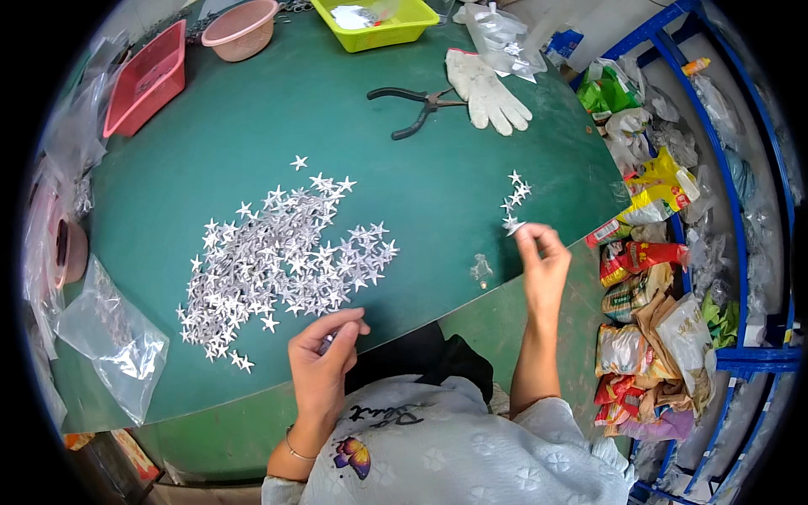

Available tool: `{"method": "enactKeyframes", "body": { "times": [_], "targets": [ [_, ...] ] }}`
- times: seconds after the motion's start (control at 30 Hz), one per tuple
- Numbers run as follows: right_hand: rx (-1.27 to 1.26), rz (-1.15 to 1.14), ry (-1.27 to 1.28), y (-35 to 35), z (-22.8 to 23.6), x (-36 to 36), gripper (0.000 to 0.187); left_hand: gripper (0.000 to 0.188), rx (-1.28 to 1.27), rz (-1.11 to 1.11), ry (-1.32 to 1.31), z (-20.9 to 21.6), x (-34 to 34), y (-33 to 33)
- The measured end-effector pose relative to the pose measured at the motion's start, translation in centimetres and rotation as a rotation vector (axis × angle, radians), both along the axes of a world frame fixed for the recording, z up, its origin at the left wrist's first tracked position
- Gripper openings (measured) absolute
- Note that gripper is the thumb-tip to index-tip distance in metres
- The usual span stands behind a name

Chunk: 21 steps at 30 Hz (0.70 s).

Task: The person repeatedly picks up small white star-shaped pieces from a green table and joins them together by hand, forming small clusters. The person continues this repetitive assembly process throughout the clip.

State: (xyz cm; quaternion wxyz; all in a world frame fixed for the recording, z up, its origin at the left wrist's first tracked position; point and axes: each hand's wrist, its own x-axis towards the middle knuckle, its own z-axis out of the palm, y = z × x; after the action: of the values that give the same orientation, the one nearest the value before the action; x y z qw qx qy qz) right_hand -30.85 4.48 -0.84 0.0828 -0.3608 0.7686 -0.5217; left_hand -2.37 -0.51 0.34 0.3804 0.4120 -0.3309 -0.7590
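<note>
A broad heap of small silver star-shaped pieces (261,261) lies on the left half of the green table. At its near edge my left hand (320,358) is curled closed, with a bit of a silver star piece (326,343) showing between the fingers; how many it holds is hidden. Over by the right edge, my right hand (545,261) pinches one silver star piece (512,225) between thumb and forefinger. Just beyond it, several more star pieces (517,194) lie in a short row. A small clear plastic piece (481,269) rests to the left of this hand.
Black-handled pliers (412,109) and a white glove (488,88) lie at the far right of the green table (454,194). A yellow-green basin (379,35), pink bowl (240,32) and red tray (147,80) line the back. Plastic bags (118,353) sit left; a blue rack (741,252) stands right.
</note>
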Motion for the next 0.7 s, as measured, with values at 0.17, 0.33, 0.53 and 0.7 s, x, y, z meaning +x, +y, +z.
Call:
{"method": "enactKeyframes", "body": {
  "times": [0.17, 0.33, 0.53, 0.7],
  "targets": [
    [0.282, -0.123, 0.255, 0.5, -2.7, -7.0, 0.018, 0.016, 0.027, -0.033, 0.004, -0.3, -0.2, 0.3],
    [0.449, -0.214, 0.299, 0.0, -1.2, -6.2, 0.019, 0.017, 0.038, -0.027, 0.019, -0.3, 0.0, 0.4],
    [0.132, 0.159, 0.277, -1.5, 0.3, 1.9, 0.015, 0.018, 0.052, -0.020, 0.006, -0.4, 0.4, 0.3],
    [0.119, 0.588, 0.318, -4.7, 0.2, 8.4, 0.030, 0.019, 0.104, -0.069, 0.086, -0.2, 0.6, 0.6]
  ]
}}
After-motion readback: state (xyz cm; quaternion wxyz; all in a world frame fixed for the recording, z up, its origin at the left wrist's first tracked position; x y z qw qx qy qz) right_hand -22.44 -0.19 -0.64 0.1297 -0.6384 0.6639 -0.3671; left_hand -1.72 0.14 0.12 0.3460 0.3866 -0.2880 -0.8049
